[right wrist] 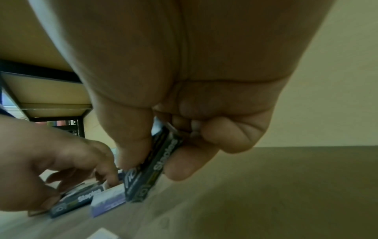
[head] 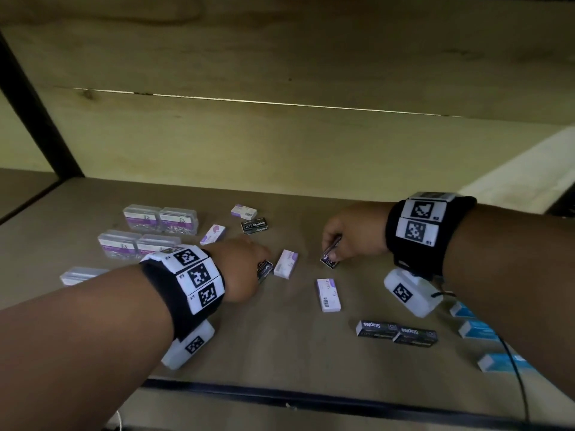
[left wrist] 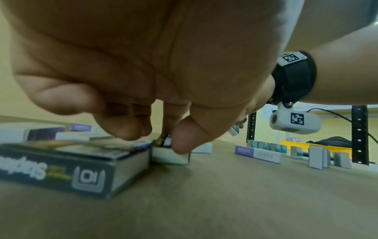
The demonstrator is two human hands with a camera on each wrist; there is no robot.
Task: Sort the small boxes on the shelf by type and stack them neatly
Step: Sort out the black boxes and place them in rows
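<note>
Brown wooden shelf board under a low plank ceiling carries scattered small boxes. Taking the white-and-purple cardboard box at mid-shelf as landmark: the right hand, to its right, pinches a black cardboard "Staples" box between thumb and fingers, tilted on end with its lower corner at the board. The left hand, just left of the landmark, curls its fingers down onto a second black "Staples" box lying flat; whether they have closed on it cannot be told. Two more black boxes sit side by side nearer the front edge, to the landmark's right; clear plastic cases stand behind, to its left. A narrow pinch may let the tilted box twist free, and the left fingers could nudge the landmark box askew.
</note>
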